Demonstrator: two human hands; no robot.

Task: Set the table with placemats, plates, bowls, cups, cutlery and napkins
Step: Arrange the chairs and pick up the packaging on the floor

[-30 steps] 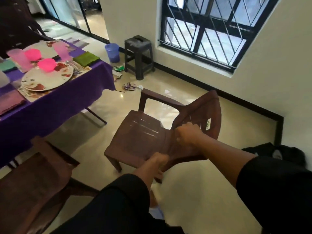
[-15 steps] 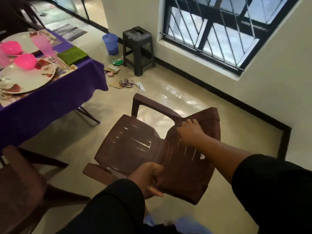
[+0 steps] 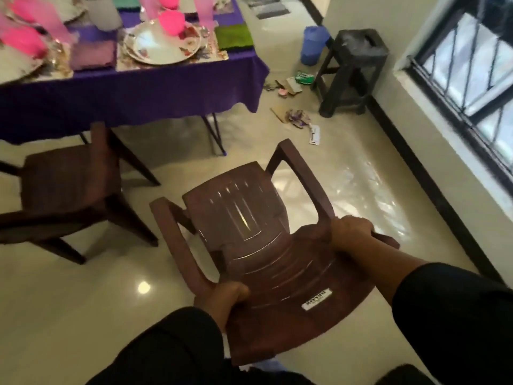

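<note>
Left hand and right hand both grip the brown chair's backrest edges, near the set table.

Brightness: moderately lit, soft daylight, nothing blown out except the panes.
Source: the window on my right, its glass washed pale.
Glare: broad sheen on the floor under the window; a small round bright spot on the tiles left of my chair; thin glints on its slats.
Blur: smeared at the top left, pink cups streaked; second chair soft.
Distortion: wide-angle lean in the window frame and wall edges.
Shadows: faint, soft-edged beneath the purple tablecloth.
</note>
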